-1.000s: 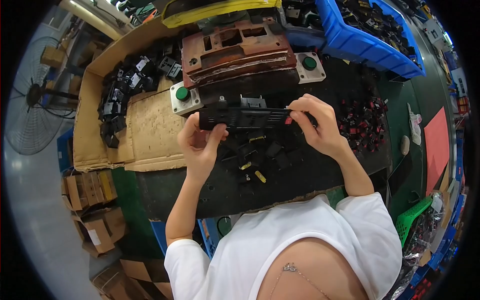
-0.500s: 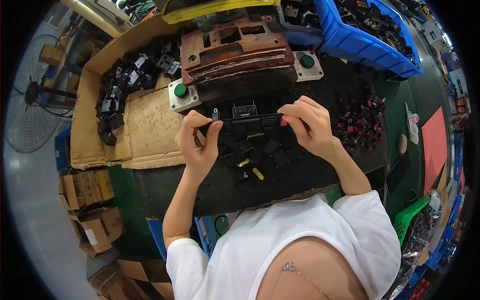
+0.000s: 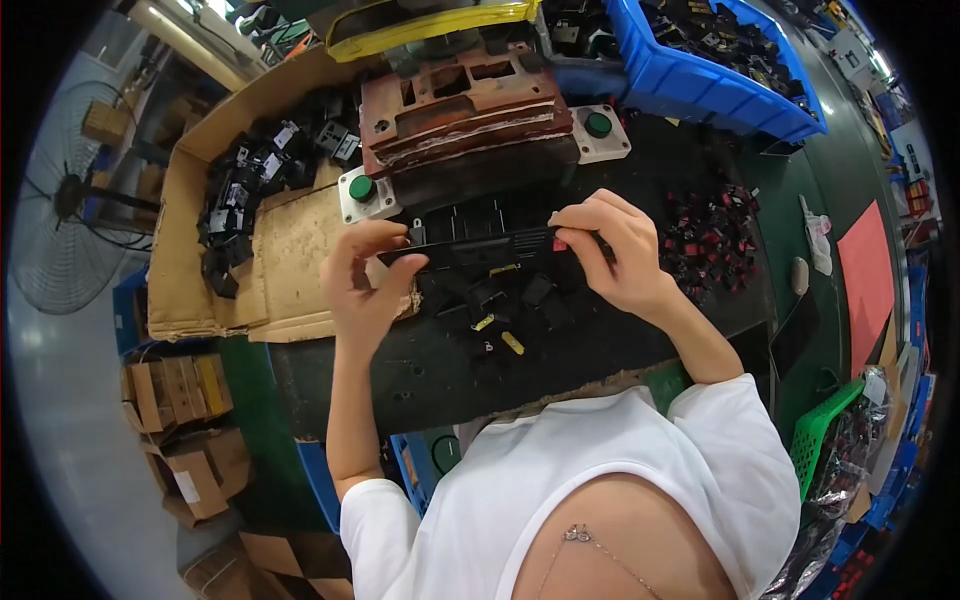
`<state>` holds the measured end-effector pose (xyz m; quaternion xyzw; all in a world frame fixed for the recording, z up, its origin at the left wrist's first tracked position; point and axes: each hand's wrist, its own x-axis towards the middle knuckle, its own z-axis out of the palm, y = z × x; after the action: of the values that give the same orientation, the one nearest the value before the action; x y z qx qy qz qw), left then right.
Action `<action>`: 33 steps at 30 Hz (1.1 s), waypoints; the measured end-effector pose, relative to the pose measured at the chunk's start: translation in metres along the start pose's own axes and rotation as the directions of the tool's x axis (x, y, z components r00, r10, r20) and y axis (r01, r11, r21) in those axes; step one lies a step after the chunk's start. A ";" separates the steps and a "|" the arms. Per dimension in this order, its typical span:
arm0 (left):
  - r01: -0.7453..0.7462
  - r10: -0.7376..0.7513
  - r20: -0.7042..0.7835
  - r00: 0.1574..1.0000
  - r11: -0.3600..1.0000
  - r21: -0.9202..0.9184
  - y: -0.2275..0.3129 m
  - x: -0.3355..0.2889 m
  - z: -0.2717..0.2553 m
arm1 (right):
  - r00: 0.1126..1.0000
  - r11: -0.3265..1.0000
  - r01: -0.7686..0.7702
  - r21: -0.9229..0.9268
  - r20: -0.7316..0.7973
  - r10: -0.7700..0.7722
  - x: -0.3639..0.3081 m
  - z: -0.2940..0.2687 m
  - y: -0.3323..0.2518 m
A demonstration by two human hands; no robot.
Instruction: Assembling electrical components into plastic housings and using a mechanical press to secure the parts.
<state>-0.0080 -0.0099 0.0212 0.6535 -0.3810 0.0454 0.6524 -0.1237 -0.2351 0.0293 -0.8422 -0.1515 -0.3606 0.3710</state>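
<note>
A long black plastic panel (image 3: 485, 249) with vent slots and upright metal prongs on its far side is held level above the workbench. My left hand (image 3: 365, 275) pinches its left end between thumb and fingers. At the other end, my right hand (image 3: 612, 252) grips the panel with thumb and fingertips, beside a small red part (image 3: 560, 243). Below the panel lie several loose black plastic parts (image 3: 541, 291) and a small yellow piece (image 3: 513, 343). Beyond my hands stands a rusty brown metal fixture (image 3: 470, 105).
Green push buttons on white boxes, one left (image 3: 363, 189) and one right (image 3: 598, 125), flank the fixture. A cardboard tray (image 3: 300, 235) holds black parts at left. Small red and black pieces (image 3: 710, 240) are heaped at right. A blue bin (image 3: 700, 85) stands at the far right.
My left hand has moved slightly left and its fingers have spread a little at the panel's end. The panel has tilted and shifted slightly left; the view has shifted a bit too.
</note>
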 end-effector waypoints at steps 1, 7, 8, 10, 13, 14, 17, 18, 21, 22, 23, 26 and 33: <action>-0.006 0.006 -0.002 1.000 1.000 -0.002 0.002 0.000 -0.006 | 1.000 1.000 0.005 -0.004 -0.001 -0.005 0.002 -0.002 -0.004; 0.324 -0.450 -0.325 0.832 0.869 -0.374 0.015 -0.024 -0.021 | 0.783 0.615 -0.609 0.500 0.257 0.566 0.014 -0.013 -0.022; 0.296 -0.406 -0.233 0.884 0.870 -0.394 0.016 -0.034 -0.018 | 0.768 0.549 -0.622 0.558 0.301 0.565 0.014 -0.010 -0.018; 0.240 -0.327 -0.196 0.924 0.898 -0.368 0.025 -0.057 -0.002 | 0.713 0.430 -0.675 0.600 0.380 0.589 0.017 -0.007 -0.016; 0.220 -0.280 -0.200 0.939 0.936 -0.275 0.043 -0.083 0.020 | 0.635 0.210 -0.731 0.649 0.534 0.558 0.026 0.008 -0.018; 0.185 -0.215 -0.137 0.967 0.962 -0.201 0.043 -0.082 0.023 | 0.574 0.159 -0.773 0.613 0.571 0.587 0.028 0.011 -0.018; 0.203 -0.234 -0.116 0.965 0.951 -0.233 0.060 -0.069 0.038 | 0.532 0.104 -0.810 0.578 0.646 0.547 0.036 0.021 -0.025; 0.200 -0.233 -0.138 0.963 0.955 -0.219 0.060 -0.069 0.041 | 0.607 0.272 -0.783 0.560 0.589 0.533 0.039 0.024 -0.033; 0.257 -0.460 -0.348 0.817 0.831 -0.494 0.060 -0.067 0.038 | 0.747 0.542 -0.658 0.523 0.546 0.379 0.046 0.029 -0.048; 0.197 -0.449 -0.387 0.805 0.818 -0.540 0.059 -0.067 0.033 | 0.782 0.625 -0.602 0.497 0.526 0.335 0.047 0.033 -0.052; 0.132 -0.438 -0.425 0.792 0.804 -0.580 0.059 -0.067 0.029 | 0.814 0.702 -0.536 0.468 0.506 0.284 0.048 0.036 -0.056; 0.019 -0.309 -0.584 0.751 0.894 -0.448 0.056 -0.078 0.004 | 0.893 0.855 -0.371 0.361 0.393 0.222 0.053 0.037 -0.055; -0.018 -0.109 -0.866 0.487 0.991 -0.134 0.062 -0.108 -0.052 | 0.843 0.928 -0.050 -0.370 0.483 0.238 0.032 0.020 -0.013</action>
<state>-0.0961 0.0924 0.0189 0.5083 0.0165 0.3284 0.7959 -0.0990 -0.2121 0.0496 -0.9685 -0.1164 -0.1110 0.1902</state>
